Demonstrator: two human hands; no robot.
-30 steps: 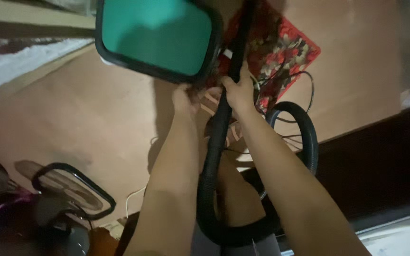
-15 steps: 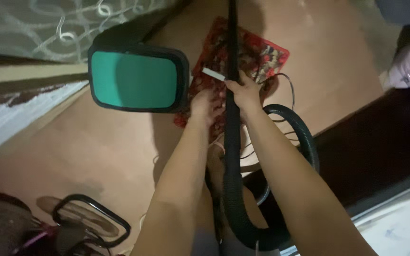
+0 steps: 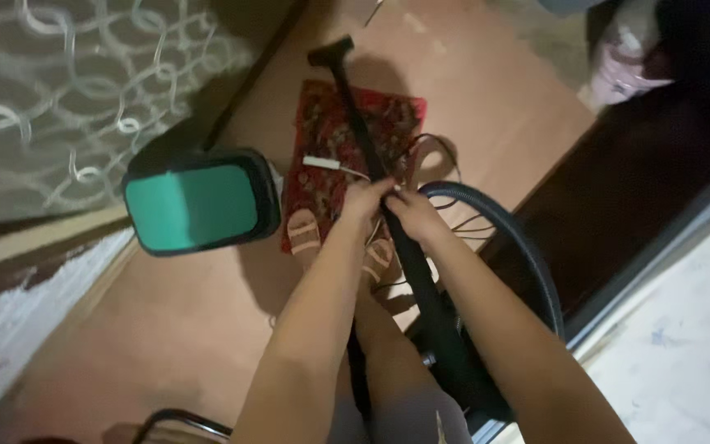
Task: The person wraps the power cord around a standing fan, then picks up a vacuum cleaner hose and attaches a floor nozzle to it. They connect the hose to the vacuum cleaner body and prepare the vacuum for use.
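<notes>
A black vacuum hose [image 3: 527, 271] loops from my lap round to a straight black wand [image 3: 353, 111] that ends in a floor nozzle [image 3: 329, 53] on the far edge of a small red patterned mat [image 3: 322, 177]. My left hand [image 3: 367, 197] and my right hand [image 3: 408, 212] meet on the wand where it joins the hose, both closed around it. My sandalled feet [image 3: 304, 234] stand just below the mat.
A stool with a green seat and black rim [image 3: 195, 205] stands left of the mat. A thin cable with a white plug [image 3: 322, 164] lies across the mat. A patterned curtain [image 3: 84, 90] hangs at the left; a dark door frame [image 3: 643, 189] runs at the right.
The view has pulled back and swung, so the stool now sits lower left and the nozzle shows. My left hand has come onto the wand beside my right hand.
</notes>
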